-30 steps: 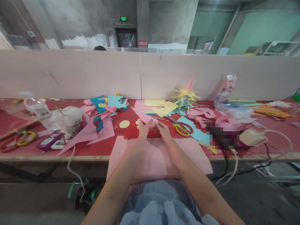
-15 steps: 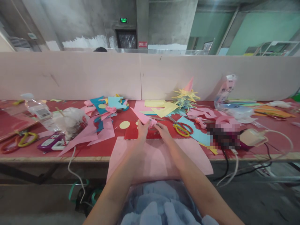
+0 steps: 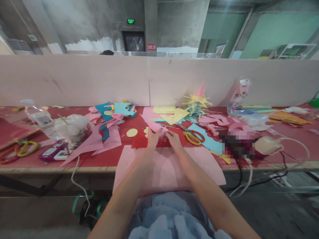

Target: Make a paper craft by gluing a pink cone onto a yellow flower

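Note:
A pink paper cone (image 3: 151,124) points up and to the left over a dark red sheet (image 3: 141,142) at the table's middle. Around its wide end my left hand (image 3: 154,136) is closed. My right hand (image 3: 173,137) has its fingers closed on the crumpled pink rim of the same cone, at its right side. Yellow-and-red-handled scissors (image 3: 193,137) lie just right of my right hand. Left of the hands is a pale yellow paper circle (image 3: 132,132). A large pink sheet (image 3: 169,166) hangs over the table's front edge beneath my forearms.
Behind stands a fringed paper tree (image 3: 198,103) with a pink tip. To the left are paper scraps (image 3: 124,109), a purple-and-white device (image 3: 53,152), more scissors (image 3: 23,148) and a plastic bottle (image 3: 37,114). A white plug (image 3: 266,146) with cables is at right.
The cone has shifted slightly right and its tip has dipped a little, with both hands still on it. The whole view has moved very slightly.

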`<state>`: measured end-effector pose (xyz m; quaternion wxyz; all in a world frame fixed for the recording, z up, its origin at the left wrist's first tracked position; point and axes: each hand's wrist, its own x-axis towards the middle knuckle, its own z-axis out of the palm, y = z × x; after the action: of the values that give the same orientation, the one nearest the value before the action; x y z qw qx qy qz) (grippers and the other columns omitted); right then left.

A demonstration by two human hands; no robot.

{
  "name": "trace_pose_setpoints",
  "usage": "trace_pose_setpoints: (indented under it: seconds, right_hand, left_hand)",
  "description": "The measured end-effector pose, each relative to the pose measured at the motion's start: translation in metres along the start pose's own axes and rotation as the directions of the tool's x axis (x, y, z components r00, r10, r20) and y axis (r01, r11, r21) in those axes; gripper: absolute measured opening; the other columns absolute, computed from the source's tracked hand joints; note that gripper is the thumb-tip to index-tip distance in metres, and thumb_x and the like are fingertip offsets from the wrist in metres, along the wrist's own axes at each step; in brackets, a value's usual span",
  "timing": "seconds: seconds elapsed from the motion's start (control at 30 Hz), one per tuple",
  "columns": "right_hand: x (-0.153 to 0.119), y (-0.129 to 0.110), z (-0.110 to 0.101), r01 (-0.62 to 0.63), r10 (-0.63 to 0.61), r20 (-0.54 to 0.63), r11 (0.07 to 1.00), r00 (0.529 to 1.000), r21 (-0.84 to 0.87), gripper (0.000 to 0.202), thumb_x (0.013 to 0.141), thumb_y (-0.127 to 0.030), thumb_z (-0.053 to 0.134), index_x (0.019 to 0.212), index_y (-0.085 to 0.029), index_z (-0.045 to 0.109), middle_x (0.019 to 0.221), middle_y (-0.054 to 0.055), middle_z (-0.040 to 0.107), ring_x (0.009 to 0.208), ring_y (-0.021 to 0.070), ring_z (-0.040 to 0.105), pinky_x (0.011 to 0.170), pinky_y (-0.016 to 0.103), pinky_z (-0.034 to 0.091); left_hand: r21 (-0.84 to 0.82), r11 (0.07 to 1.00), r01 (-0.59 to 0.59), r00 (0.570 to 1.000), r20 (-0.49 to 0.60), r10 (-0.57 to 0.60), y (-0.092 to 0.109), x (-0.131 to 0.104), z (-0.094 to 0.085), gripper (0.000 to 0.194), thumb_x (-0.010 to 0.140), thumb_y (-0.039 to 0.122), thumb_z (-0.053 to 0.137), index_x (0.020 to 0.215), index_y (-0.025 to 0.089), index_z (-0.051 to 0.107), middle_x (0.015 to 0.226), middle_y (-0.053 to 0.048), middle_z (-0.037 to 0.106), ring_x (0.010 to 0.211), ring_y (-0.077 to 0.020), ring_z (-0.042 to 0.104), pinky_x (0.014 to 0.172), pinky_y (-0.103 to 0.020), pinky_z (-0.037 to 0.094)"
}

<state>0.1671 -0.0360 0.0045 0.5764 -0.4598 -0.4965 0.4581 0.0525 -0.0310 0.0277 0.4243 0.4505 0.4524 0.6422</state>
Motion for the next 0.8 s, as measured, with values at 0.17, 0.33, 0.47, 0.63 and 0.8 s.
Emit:
trace_pose_setpoints:
  seconds: [0.17, 0.33, 0.47, 0.63, 0.8]
  right_hand:
    - [-0.002, -0.003, 0.000, 0.015, -0.015, -0.020, 1.000, 1.000, 0.003, 0.023, 0.065, -0.040, 0.058, 0.074, -0.020, 0.064, 0.068, 0.000, 0.066, 0.071, 0.0198, 0.063, 0.054, 0.028, 0.048]
    - [-0.005, -0.008, 0.000, 0.039, -0.039, -0.036, 0.999, 0.999, 0.010, 0.031, 0.067, -0.048, 0.059, 0.080, -0.021, 0.064, 0.068, -0.001, 0.064, 0.063, 0.0162, 0.059, 0.051, 0.025, 0.044]
    - [-0.005, -0.007, 0.002, 0.035, -0.035, -0.052, 0.999, 0.998, 0.001, 0.036, 0.065, -0.049, 0.061, 0.086, -0.020, 0.063, 0.060, -0.003, 0.060, 0.051, 0.0126, 0.052, 0.048, 0.024, 0.040]
    - [-0.003, -0.006, 0.002, 0.070, -0.069, -0.094, 0.997, 0.993, 0.011, 0.033, 0.058, -0.041, 0.069, 0.082, -0.020, 0.063, 0.068, -0.001, 0.063, 0.066, 0.0149, 0.057, 0.063, 0.026, 0.044]
    - [0.004, -0.005, -0.009, 0.155, -0.132, -0.255, 0.985, 0.958, 0.072, 0.036, 0.061, -0.040, 0.065, 0.090, -0.019, 0.058, 0.087, 0.001, 0.063, 0.085, 0.0166, 0.056, 0.078, 0.028, 0.043]
  left_hand:
    - [0.004, 1.000, -0.002, 1.000, 0.007, 0.002, 0.001, 0.000, 0.000, 0.035, 0.065, 0.023, 0.070, 0.094, 0.017, 0.052, 0.099, -0.008, 0.063, 0.092, -0.0184, 0.059, 0.079, -0.029, 0.047]
    - [-0.019, 1.000, -0.001, 1.000, 0.005, 0.001, -0.002, 0.002, -0.001, 0.038, 0.066, 0.024, 0.069, 0.099, 0.017, 0.052, 0.103, -0.009, 0.062, 0.095, -0.0187, 0.059, 0.081, -0.029, 0.047]
    - [-0.052, 0.999, 0.000, 1.000, 0.013, 0.001, -0.006, 0.004, -0.001, 0.042, 0.067, 0.025, 0.069, 0.103, 0.016, 0.050, 0.107, -0.011, 0.061, 0.098, -0.0189, 0.059, 0.081, -0.030, 0.047]
    - [-0.100, 0.995, -0.006, 0.998, 0.055, 0.011, -0.003, 0.004, -0.002, 0.039, 0.070, 0.028, 0.065, 0.104, 0.015, 0.050, 0.110, -0.013, 0.060, 0.100, -0.0189, 0.058, 0.083, -0.031, 0.047]
    - [-0.104, 0.994, -0.017, 0.982, 0.183, 0.036, -0.002, -0.001, -0.001, 0.037, 0.064, 0.020, 0.068, 0.099, 0.016, 0.056, 0.103, -0.009, 0.064, 0.096, -0.0189, 0.061, 0.087, -0.035, 0.046]
